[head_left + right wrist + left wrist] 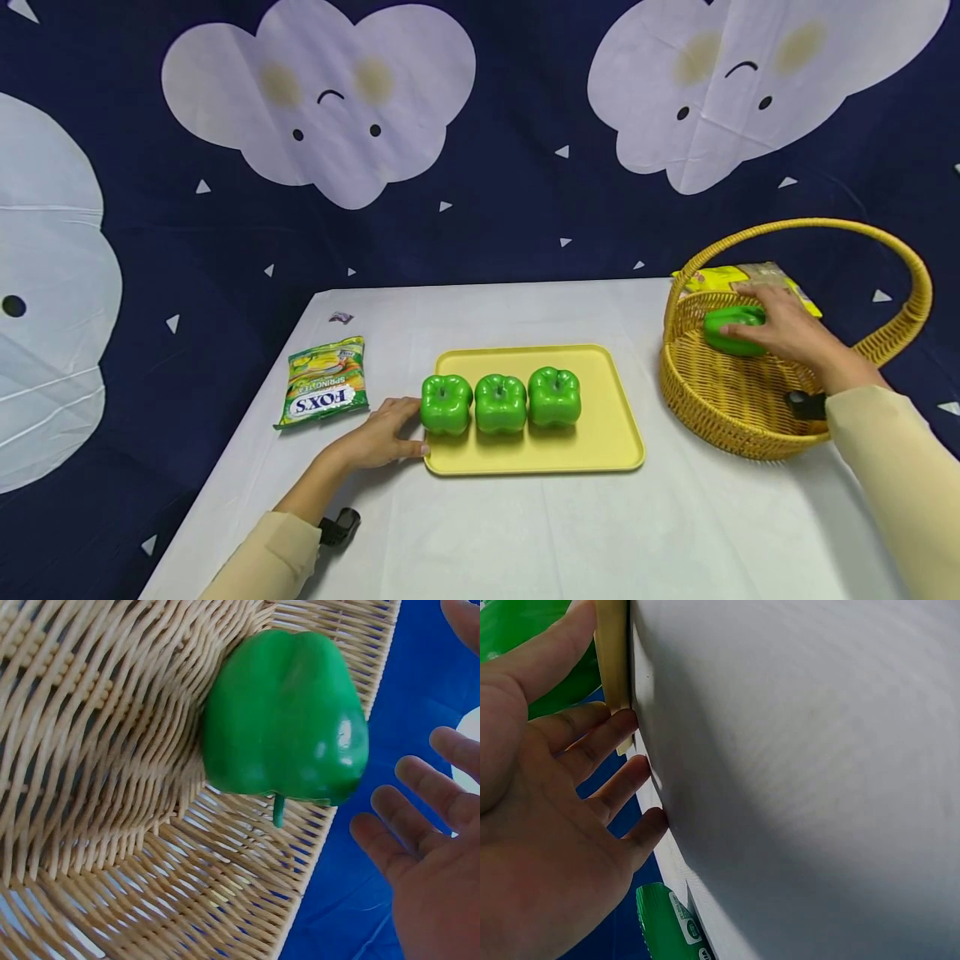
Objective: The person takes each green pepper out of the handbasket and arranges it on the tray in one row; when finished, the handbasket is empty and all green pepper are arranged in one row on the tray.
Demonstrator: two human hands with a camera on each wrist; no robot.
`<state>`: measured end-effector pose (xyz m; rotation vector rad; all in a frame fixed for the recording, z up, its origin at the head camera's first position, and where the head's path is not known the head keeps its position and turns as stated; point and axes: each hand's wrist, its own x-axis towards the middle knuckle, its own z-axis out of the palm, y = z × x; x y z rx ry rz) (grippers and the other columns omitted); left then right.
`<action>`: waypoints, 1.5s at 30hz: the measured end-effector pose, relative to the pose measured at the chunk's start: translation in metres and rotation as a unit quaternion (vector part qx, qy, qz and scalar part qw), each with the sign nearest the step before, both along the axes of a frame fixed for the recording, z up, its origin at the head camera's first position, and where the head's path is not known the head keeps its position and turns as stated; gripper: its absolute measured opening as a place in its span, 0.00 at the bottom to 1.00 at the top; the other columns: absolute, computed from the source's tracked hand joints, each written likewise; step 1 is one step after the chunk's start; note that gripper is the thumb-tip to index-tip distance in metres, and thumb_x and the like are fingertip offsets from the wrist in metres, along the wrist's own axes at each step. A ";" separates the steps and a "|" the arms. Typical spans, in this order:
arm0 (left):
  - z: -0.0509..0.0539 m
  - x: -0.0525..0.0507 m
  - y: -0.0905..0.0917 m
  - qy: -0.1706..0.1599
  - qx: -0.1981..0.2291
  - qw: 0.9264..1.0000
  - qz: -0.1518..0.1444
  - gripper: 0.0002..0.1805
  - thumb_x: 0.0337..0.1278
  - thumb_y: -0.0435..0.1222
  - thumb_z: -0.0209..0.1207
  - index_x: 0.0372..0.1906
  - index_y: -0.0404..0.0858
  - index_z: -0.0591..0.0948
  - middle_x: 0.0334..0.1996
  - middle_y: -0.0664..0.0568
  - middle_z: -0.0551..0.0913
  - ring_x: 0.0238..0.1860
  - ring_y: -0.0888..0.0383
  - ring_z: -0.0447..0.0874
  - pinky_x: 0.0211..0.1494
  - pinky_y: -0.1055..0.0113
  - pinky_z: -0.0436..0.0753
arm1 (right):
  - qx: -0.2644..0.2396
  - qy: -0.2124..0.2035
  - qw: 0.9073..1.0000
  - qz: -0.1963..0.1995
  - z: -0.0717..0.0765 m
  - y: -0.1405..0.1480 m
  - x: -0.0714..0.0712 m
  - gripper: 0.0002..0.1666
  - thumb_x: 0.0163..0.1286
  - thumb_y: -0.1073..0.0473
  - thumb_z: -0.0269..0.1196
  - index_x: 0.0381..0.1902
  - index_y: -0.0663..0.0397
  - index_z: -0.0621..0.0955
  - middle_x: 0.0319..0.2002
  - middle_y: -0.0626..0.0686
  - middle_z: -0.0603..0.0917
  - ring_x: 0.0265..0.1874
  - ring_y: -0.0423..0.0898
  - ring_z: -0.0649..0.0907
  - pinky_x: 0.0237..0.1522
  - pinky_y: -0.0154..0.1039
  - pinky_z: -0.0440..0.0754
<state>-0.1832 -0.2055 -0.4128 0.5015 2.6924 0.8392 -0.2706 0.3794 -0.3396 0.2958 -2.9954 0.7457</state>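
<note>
Three green bell peppers (501, 404) stand in a row on a yellow tray (600, 433). My left hand (386, 433) is at the tray's left edge, thumb by the near corner and fingers beside the leftmost pepper (446, 405). In the left wrist view, its fingertips (649, 769) meet the white cloth, and the palm holds nothing. Another green bell pepper (285, 720) lies on its side in a wicker basket (720, 417), against the far wall. My right hand (787, 329) reaches over the basket beside it. The right wrist view shows the fingers spread and apart from the pepper.
The basket's tall handle (810, 223) arches over the right arm. Behind the basket lies a yellow packet (716, 277). A green Fox's bag (324, 381) lies left of the tray, with a small wrapped piece (341, 317) beyond it.
</note>
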 end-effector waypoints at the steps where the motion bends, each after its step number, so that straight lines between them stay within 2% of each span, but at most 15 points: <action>1: 0.000 0.000 0.000 0.000 0.000 1.000 0.001 0.44 0.48 0.47 0.67 0.69 0.35 0.63 0.69 0.39 0.63 0.71 0.40 0.55 0.72 0.39 0.54 | 0.002 -0.003 1.000 -0.003 -0.001 0.000 -0.001 0.51 0.61 0.42 0.64 0.70 0.66 0.56 0.67 0.78 0.52 0.64 0.74 0.54 0.55 0.69 0.58; 12: 0.001 0.001 0.001 0.002 0.000 1.000 0.000 0.44 0.48 0.47 0.67 0.69 0.36 0.63 0.69 0.40 0.63 0.71 0.40 0.55 0.72 0.38 0.53 | 0.035 -0.014 0.999 -0.016 -0.014 0.011 -0.010 0.54 0.62 0.41 0.63 0.70 0.70 0.53 0.62 0.78 0.57 0.51 0.68 0.63 0.43 0.60 0.66; 24: 0.001 0.001 0.000 0.005 0.004 1.000 -0.006 0.43 0.48 0.47 0.67 0.69 0.36 0.63 0.69 0.39 0.64 0.71 0.40 0.55 0.72 0.38 0.54 | 0.030 -0.028 0.999 -0.011 -0.020 0.016 -0.012 0.56 0.62 0.41 0.62 0.69 0.75 0.51 0.58 0.78 0.60 0.47 0.67 0.66 0.41 0.54 0.69; 32: 0.001 0.001 0.000 0.003 0.005 1.000 -0.005 0.43 0.48 0.47 0.67 0.69 0.36 0.63 0.69 0.39 0.64 0.71 0.40 0.55 0.72 0.38 0.54 | 0.054 -0.018 0.998 -0.013 -0.019 0.013 -0.010 0.54 0.61 0.40 0.63 0.66 0.78 0.56 0.54 0.76 0.66 0.45 0.65 0.71 0.39 0.52 0.71; 38: 0.001 0.001 0.000 0.002 0.003 1.000 -0.003 0.43 0.48 0.47 0.67 0.69 0.36 0.63 0.69 0.39 0.64 0.70 0.40 0.55 0.72 0.38 0.54 | 0.050 -0.038 0.998 -0.013 -0.019 0.012 -0.011 0.54 0.62 0.39 0.62 0.66 0.78 0.55 0.56 0.77 0.61 0.49 0.69 0.64 0.43 0.59 0.67; 45: 0.001 0.000 0.001 0.000 0.005 1.000 -0.002 0.44 0.48 0.47 0.67 0.69 0.37 0.63 0.69 0.39 0.64 0.70 0.40 0.56 0.72 0.38 0.54 | 0.041 -0.052 0.998 -0.008 -0.020 0.012 -0.010 0.53 0.61 0.40 0.62 0.65 0.76 0.57 0.57 0.78 0.57 0.51 0.69 0.62 0.45 0.63 0.67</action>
